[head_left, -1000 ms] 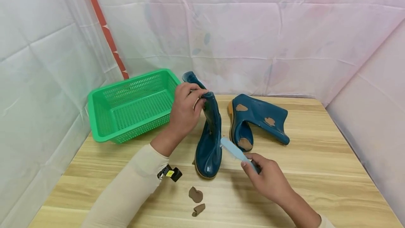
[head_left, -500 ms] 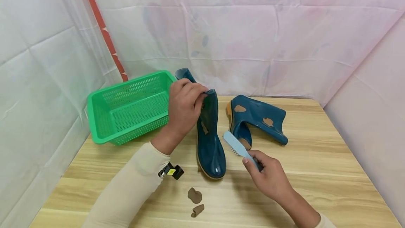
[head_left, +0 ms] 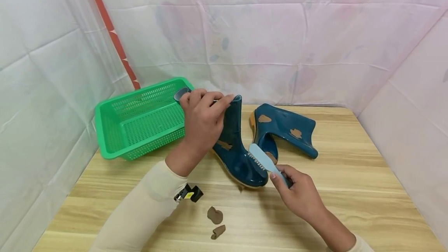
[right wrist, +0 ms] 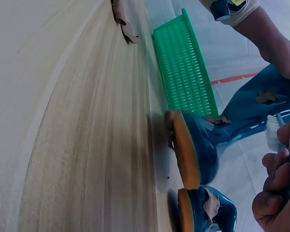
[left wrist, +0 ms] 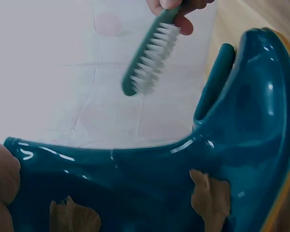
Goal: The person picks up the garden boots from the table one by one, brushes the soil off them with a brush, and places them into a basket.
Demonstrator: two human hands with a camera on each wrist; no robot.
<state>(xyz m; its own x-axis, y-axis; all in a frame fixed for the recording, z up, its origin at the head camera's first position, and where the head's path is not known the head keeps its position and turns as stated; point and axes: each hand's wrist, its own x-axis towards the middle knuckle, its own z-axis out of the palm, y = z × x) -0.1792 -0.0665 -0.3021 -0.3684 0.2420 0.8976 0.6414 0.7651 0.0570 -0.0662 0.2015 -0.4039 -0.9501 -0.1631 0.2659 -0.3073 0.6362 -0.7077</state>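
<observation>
My left hand [head_left: 203, 123] grips the top of a blue rubber boot [head_left: 241, 168], its toe pointing right and toward me. Brown mud-like patches [left wrist: 210, 198] cling to the boot's side in the left wrist view. In my right hand [head_left: 301, 193] is a light blue brush [head_left: 261, 156] with white bristles [left wrist: 154, 58], held by its handle. From the head camera the brush overlaps the boot's toe, but the left wrist view shows its bristles apart from the boot. A second blue boot [head_left: 287, 123] lies on its side behind, with brown patches [head_left: 296, 133] on it.
A green perforated basket [head_left: 101, 127] stands at the back left of the wooden table [head_left: 350, 189]. Two loose brown pieces, one rounded [head_left: 215, 215] and one curled [head_left: 218, 231], lie near the front. Pale cloth [head_left: 259, 34] hangs behind the table.
My left hand has turned the boot, so its toe swung right and its patched side came into view. The brush has shifted slightly right and up. The second boot stays put.
</observation>
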